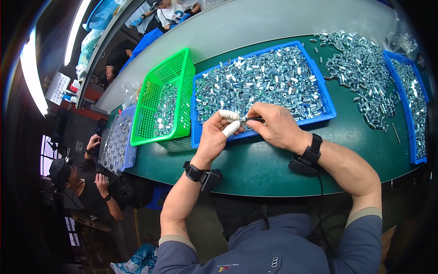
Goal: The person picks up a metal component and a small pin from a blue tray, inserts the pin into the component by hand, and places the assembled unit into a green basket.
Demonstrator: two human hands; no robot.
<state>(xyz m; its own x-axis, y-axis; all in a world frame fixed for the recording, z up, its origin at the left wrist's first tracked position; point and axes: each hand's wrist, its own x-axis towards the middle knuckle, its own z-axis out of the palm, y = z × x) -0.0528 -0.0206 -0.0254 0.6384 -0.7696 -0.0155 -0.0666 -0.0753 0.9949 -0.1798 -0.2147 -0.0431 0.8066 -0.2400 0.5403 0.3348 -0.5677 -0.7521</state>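
Over the near edge of a blue tray (329,102), my two hands meet fingertip to fingertip. My left hand (213,139), with white tape or finger covers on its thumb and a finger, pinches a small shiny metal piece (242,122). My right hand (279,125) is closed on a thin dark rod (256,119), whose end meets the metal piece; the exact kind of rod is too small to tell. Beneath and beyond, the tray holds a thick layer of small silver metal sleeves (260,80). Both wrists wear black strapped devices.
Left of the tray stands a green perforated basket (185,96) with similar pieces. Loose sleeves (365,73) are heaped on the green tabletop (273,169) at right, beside another blue tray (406,107). A lone thin rod (396,133) lies there. Co-workers (86,182) are left and beyond.
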